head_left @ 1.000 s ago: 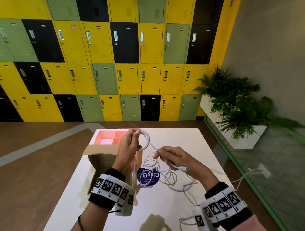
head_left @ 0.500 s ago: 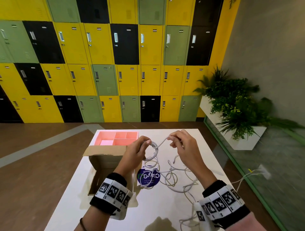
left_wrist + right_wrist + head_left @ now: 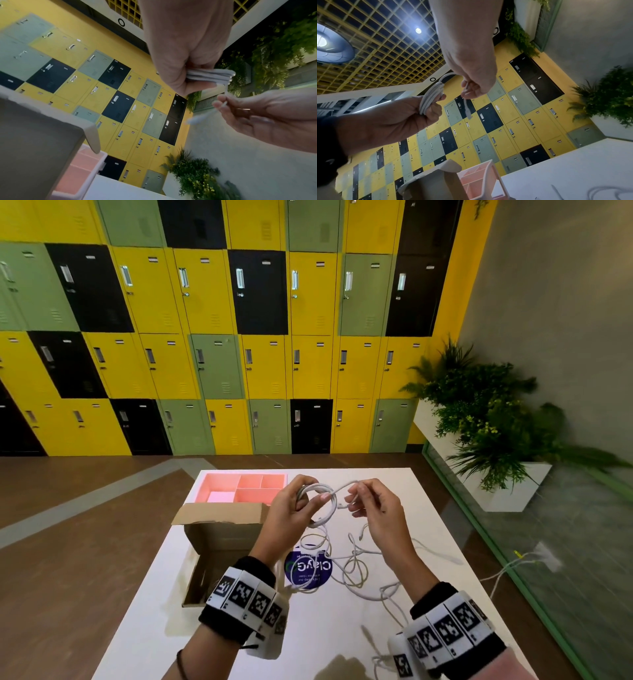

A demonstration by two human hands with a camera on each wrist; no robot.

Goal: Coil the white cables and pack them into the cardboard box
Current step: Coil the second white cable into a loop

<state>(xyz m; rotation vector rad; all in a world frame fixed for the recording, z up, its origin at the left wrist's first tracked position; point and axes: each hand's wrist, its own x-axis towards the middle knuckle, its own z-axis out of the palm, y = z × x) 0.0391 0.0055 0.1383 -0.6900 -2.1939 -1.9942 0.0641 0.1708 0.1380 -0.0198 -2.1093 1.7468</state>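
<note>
White cables (image 3: 346, 570) lie nearest me in a loose tangle on the bench (image 3: 428, 508), just in front of my wrists, some loops crossing a round blue sticker (image 3: 310, 571). To their left the cardboard box (image 3: 219, 546) stands open, its flaps up, close under my left forearm. Above the tangle I hold one coiled cable (image 3: 322, 501) in the air: my left hand (image 3: 291, 517) has its fingers (image 3: 435, 108) curled round the stacked loops, thumb pressed across them. Just beside it, my right hand (image 3: 380, 508) pinches the free tail of the same cable between thumb and fingertips (image 3: 218, 104), the plug end dangling below. Beyond the box sits a pink divided tray (image 3: 245, 489) at the bench's far edge. Farther off stand the lockers (image 3: 219, 344) and, to the right, a planter (image 3: 489, 419).
</note>
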